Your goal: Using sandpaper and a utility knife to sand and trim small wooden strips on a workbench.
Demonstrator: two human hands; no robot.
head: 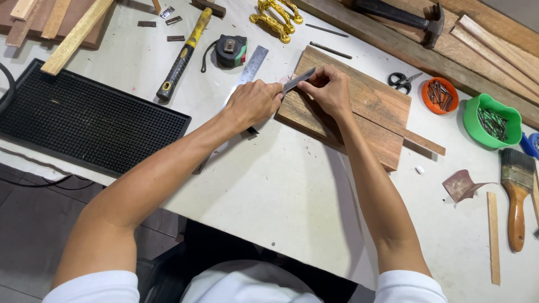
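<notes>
A thin grey metal blade [298, 79] is gripped at its near end by the closed left hand [252, 104] and pinched further along by the fingers of the right hand [328, 90]. Under both hands, a brown rectangular wooden board [359, 112] is laid flat on the white worktop [269, 185]. Just beyond the left hand, a steel ruler [254, 63] is seen.
</notes>
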